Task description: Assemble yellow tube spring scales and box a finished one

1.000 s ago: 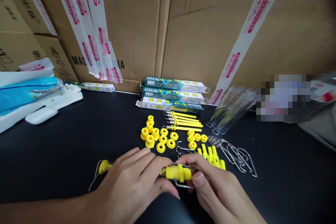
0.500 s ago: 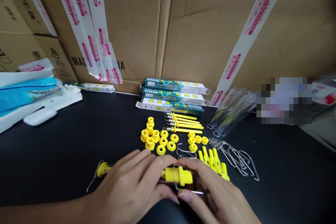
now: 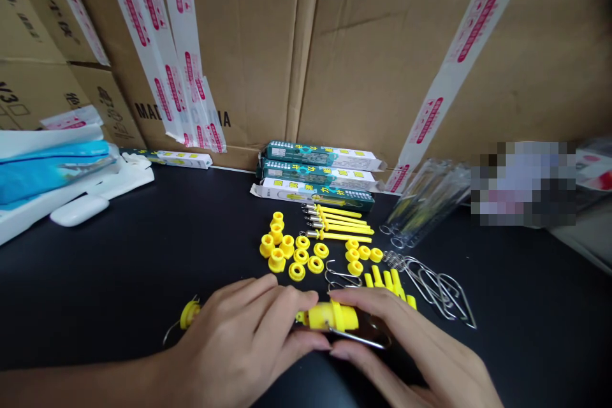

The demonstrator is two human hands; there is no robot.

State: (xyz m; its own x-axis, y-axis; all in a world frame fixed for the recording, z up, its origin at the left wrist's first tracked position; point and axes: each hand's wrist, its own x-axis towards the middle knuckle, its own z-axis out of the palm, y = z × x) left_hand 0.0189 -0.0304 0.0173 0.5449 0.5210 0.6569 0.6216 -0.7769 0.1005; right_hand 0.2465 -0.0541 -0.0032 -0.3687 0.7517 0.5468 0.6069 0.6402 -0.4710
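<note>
A spring scale (image 3: 313, 316) with yellow end pieces lies crosswise in both hands near the table's front. My left hand (image 3: 239, 338) is closed around its tube, which is mostly hidden. The left yellow cap (image 3: 190, 315) sticks out past that hand, with a thin wire loop on it. At the other end, the index finger of my right hand (image 3: 411, 344) rests on the yellow collar (image 3: 337, 316), its thumb lower down by the bent metal hook (image 3: 361, 338). The hook slants off below the collar toward the right. My right hand's other fingers are hidden.
Beyond my hands lie yellow flanged caps (image 3: 277, 260), yellow rings (image 3: 315, 264), yellow rods with springs (image 3: 344, 237), small yellow tubes (image 3: 394, 282) and wire hooks (image 3: 442, 290). Clear tubes (image 3: 421, 210) and printed boxes (image 3: 315, 194) stand farther back, before a cardboard wall (image 3: 239, 44).
The metal hook has swung, now slanting down to the right below the collar. My right fingers have shifted around the yellow end. My left hand keeps its hold. The view has moved slightly.
</note>
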